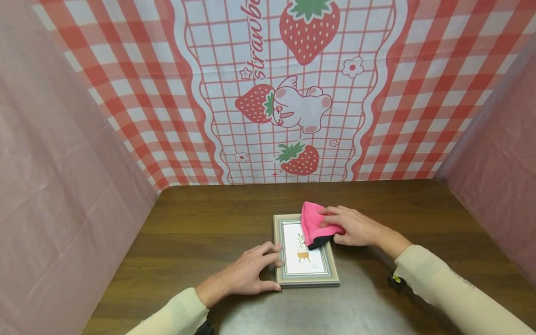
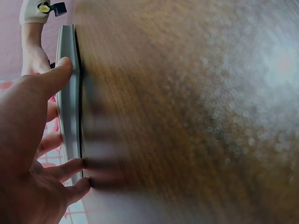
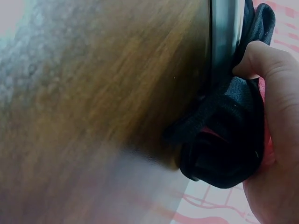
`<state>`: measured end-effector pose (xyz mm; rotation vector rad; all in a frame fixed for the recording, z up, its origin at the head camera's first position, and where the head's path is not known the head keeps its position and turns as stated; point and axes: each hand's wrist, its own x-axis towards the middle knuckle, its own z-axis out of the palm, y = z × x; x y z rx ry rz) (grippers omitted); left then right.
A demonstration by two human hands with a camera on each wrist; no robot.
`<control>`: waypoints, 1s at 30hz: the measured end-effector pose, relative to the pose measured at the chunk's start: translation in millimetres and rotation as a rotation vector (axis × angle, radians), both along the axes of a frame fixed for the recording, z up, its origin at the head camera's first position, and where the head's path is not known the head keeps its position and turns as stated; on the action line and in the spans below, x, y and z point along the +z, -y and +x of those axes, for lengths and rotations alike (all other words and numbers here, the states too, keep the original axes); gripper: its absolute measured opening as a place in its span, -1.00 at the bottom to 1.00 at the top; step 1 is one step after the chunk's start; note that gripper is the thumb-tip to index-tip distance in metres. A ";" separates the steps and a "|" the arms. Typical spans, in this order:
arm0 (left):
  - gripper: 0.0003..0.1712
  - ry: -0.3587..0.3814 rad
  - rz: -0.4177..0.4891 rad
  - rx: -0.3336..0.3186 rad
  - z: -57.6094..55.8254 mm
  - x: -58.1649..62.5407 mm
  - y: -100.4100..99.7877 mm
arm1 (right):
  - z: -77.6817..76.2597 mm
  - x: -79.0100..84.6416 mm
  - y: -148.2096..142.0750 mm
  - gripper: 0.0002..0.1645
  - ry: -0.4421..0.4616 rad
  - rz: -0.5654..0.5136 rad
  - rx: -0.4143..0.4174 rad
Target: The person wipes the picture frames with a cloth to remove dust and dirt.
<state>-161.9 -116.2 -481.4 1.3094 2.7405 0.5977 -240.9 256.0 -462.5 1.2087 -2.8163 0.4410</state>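
A picture frame (image 1: 307,278) lies flat on the wooden table, its print showing a plant on a small stool. In the head view my left hand (image 1: 254,270) rests along the frame's left edge, fingers spread and thumb by the near corner. The left wrist view has that hand (image 2: 35,135) touching the grey side of the frame (image 2: 70,112). My right hand (image 1: 353,226) grips a pink cloth (image 1: 311,221) with a black underside, over the frame's upper right part. From the right wrist, the thumb of the hand (image 3: 278,102) presses on the folded cloth (image 3: 224,154).
The brown table (image 1: 201,223) has rounded far corners. Behind it hangs a red-and-white checked cloth (image 1: 138,83) with strawberries. Pink drapes (image 1: 63,163) close off both sides. A dark device (image 1: 395,281) sits under the right sleeve.
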 end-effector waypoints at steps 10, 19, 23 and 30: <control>-0.46 -0.014 0.008 -0.010 -0.5 -2.0 2.8 | 0.1 0.6 1.4 -0.51 0.006 0.008 -0.002; -0.48 -0.016 0.011 -0.015 -1.0 -0.5 2.5 | 2.8 2.8 2.3 -0.50 0.030 0.022 -0.015; -0.47 -0.021 0.014 -0.017 -0.8 -1.2 2.7 | 6.8 3.1 2.8 -0.51 0.036 0.021 -0.017; -0.46 -0.018 0.018 -0.012 -1.1 -1.8 3.0 | 17.5 -0.5 0.2 -0.50 0.019 0.010 -0.009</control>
